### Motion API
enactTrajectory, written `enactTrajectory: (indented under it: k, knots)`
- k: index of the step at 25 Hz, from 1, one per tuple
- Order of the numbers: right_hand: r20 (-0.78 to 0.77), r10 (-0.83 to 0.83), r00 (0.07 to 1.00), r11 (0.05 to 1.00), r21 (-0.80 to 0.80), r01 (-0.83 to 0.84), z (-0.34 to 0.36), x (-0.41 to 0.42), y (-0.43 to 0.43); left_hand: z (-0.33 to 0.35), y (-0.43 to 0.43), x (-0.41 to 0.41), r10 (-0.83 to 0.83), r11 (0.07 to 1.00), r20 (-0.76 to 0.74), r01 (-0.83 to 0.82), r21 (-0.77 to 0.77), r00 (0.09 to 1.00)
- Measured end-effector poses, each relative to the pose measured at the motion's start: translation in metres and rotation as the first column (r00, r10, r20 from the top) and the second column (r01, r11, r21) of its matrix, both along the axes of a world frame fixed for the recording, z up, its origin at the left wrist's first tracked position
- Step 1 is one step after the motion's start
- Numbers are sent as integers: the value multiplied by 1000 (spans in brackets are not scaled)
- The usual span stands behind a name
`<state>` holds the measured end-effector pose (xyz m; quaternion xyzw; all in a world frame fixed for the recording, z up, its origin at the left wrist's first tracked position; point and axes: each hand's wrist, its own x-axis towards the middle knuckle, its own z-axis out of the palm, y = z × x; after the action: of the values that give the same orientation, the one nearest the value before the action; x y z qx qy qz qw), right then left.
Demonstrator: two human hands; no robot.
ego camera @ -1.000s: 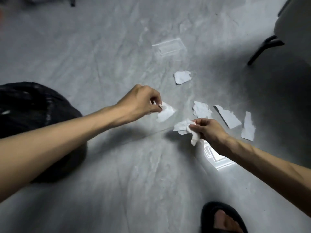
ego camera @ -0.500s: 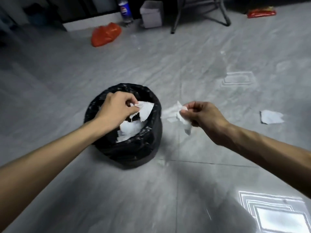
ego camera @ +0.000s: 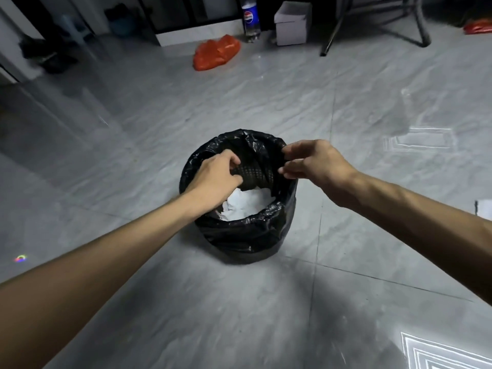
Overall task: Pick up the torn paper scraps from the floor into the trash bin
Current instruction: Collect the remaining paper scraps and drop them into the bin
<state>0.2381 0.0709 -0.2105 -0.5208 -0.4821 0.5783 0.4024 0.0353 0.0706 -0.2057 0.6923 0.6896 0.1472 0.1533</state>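
Both hands hung over the trash bin (ego camera: 239, 233), and neither grip held anything: the left hand (ego camera: 215, 177) was loosely curled with fingers apart above the near-left rim, the right hand (ego camera: 311, 161) slack-fingered over the far-right rim. Half a second earlier each had pinched white paper; that paper was gone from them. Torn paper scraps (ego camera: 246, 203) lay as a crumpled white heap inside the bin, ringed by the wrinkled black liner (ego camera: 255, 145). Bare grey floor (ego camera: 133, 161) lay open all round the bin. One scrap (ego camera: 484, 209) lay on the floor at the right edge, well apart. An orange bag (ego camera: 215, 51), a bottle (ego camera: 250, 20) and a white box (ego camera: 292, 23) sat far behind.
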Motion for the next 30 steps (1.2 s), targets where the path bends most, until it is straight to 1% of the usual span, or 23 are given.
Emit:
enactTrajectory:
  k: [2,4,7,10,12,14,16,18,19,20,22,23,24,26,28,30]
  knots:
    - [-6,-37,999,999,22,38,-3,30,-7,4,-1,31,-99,995,36,97,32,994]
    - [21,-73,997,997,5,73,-12,69,-19,3,-3,68,-229,973,72,227,38,971]
    - [97,-166,981,983,-68,173,-33,142,-51,-9,-6,132,-426,901,114,432,-33,898]
    - [212,-256,943,941,-168,293,-56,221,-92,-29,-16,192,-561,807,144,577,-128,815]
    - [293,-345,892,891,-197,409,-68,272,-124,-44,-27,230,-626,736,174,650,-191,760]
    - [335,-438,835,826,-216,520,-78,314,-160,-58,-39,266,-690,650,204,718,-249,695]
    - [339,-529,778,736,-274,619,-91,346,-198,-72,-50,301,-770,535,213,790,-298,602]
    - [406,-566,717,664,-291,689,-108,367,-234,-86,-62,329,-838,422,206,839,-344,506]
    - [497,-542,677,650,-263,713,-120,376,-254,-95,-71,345,-863,371,206,856,-360,461]
    - [619,-477,624,658,-219,720,-133,384,-273,-105,-80,359,-882,327,209,869,-371,422]
    - [838,-286,465,696,-152,702,-158,393,-308,-126,-99,381,-913,242,218,886,-395,346]
    - [892,-208,402,709,-145,690,-169,396,-321,-136,-108,389,-928,200,213,892,-406,305]
    - [912,-170,372,720,-143,679,-179,399,-331,-147,-116,394,-945,161,197,895,-415,261]
    - [925,-176,336,752,-94,652,-194,402,-341,-169,-130,399,-970,96,161,899,-427,180]
    - [940,-189,284,788,-28,615,-203,403,-344,-186,-141,401,-984,56,128,898,-437,124]
    - [952,-193,236,780,3,626,-207,405,-344,-197,-147,403,-989,31,117,911,-411,86]
